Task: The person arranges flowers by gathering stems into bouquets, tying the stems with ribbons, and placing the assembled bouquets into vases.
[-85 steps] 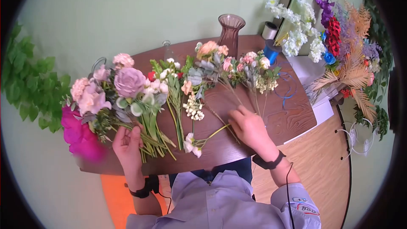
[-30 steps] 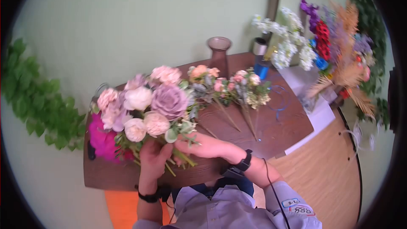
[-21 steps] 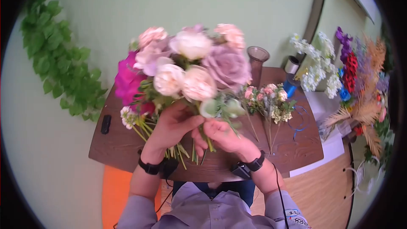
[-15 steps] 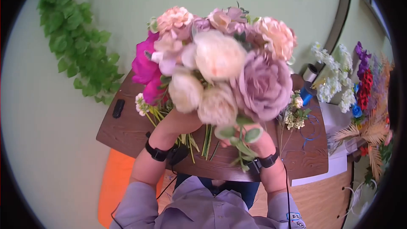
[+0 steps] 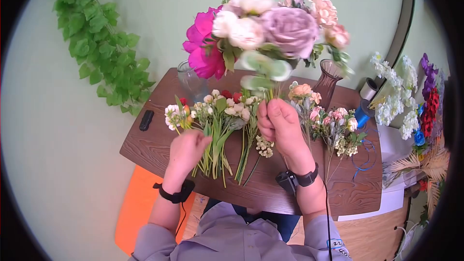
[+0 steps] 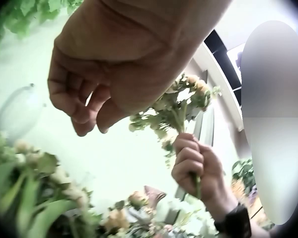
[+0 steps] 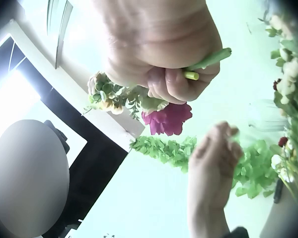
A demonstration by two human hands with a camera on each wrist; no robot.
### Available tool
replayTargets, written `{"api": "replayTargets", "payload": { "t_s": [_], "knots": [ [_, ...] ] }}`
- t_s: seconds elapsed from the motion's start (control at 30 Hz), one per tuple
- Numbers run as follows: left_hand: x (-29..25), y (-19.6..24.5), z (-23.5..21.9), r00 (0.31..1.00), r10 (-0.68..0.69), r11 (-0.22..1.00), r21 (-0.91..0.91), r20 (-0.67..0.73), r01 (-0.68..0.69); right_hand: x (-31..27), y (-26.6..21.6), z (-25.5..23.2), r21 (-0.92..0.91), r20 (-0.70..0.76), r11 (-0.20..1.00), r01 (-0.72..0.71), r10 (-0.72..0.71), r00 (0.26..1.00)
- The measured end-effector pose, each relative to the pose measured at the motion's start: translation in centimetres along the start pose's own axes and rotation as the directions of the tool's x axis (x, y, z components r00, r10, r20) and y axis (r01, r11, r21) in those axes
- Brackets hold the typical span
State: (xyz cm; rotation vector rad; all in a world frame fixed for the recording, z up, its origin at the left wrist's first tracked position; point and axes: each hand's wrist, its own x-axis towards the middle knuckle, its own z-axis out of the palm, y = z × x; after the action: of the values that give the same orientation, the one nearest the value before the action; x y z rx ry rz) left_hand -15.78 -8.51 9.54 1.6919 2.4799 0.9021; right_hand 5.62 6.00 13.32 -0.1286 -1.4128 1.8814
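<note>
The right hand [image 5: 286, 130] grips the stems of a large bouquet, raised above the table, with a mauve rose [image 5: 291, 31], pale blooms and a magenta flower [image 5: 205, 43] at its left side. In the right wrist view, cut stem ends [image 7: 208, 59] stick out of that fist. The left hand [image 5: 186, 152] is away from the bouquet, over the table's left part, fingers loosely bent and holding nothing in the left wrist view. Beside it lie white blooms with green stems [image 5: 215, 150].
On the dark table [image 5: 145, 145] stand a clear glass vase [image 5: 192, 84], a purple vase [image 5: 328, 84] and a blue spool [image 5: 362, 113]. Small pink flowers [image 5: 338, 121] lie at the right. A black object [image 5: 146, 120] is near the left edge.
The right hand took the stems, and the bouquet rose away from the person. The left hand let go and moved left. Flowers and the clear vase behind it came into view.
</note>
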Motion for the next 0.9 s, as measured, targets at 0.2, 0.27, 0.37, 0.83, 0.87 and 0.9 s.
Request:
{"api": "replayTargets", "payload": {
  "t_s": [0.2,0.27,0.37,0.83,0.87,0.9],
  "knots": [
    [-0.9,-0.7,4.6,0.996,-0.03,0.967,0.255,0.083,0.008,0.4,0.5,-0.8,0.037,-0.016,0.998,-0.058,0.058,0.998],
    [-0.1,-0.2,5.3,0.999,0.017,0.97,0.241,-0.027,-0.01,0.2,0.5,-1.0,0.039,-0.024,0.997,-0.069,0.07,0.997],
    [1.3,-0.1,6.3,1.0,0.023,0.954,0.301,-0.021,-0.015,0.1,0.1,-1.2,0.031,-0.046,0.997,-0.068,0.07,0.997],
    [3.4,-0.6,6.6,0.986,-0.047,0.994,-0.102,-0.158,0.032,0.0,0.4,-1.5,-0.052,-0.08,0.996,-0.068,0.064,0.995],
    [3.6,-0.9,6.9,0.987,-0.042,0.994,-0.102,-0.157,0.026,0.0,0.4,-1.4,-0.053,-0.083,0.997,-0.064,0.06,0.995],
    [3.9,-1.4,7.6,0.978,-0.079,0.904,-0.427,-0.192,-0.011,0.0,0.5,-1.3,-0.058,-0.101,0.997,-0.048,0.042,0.994]
  ]
}}
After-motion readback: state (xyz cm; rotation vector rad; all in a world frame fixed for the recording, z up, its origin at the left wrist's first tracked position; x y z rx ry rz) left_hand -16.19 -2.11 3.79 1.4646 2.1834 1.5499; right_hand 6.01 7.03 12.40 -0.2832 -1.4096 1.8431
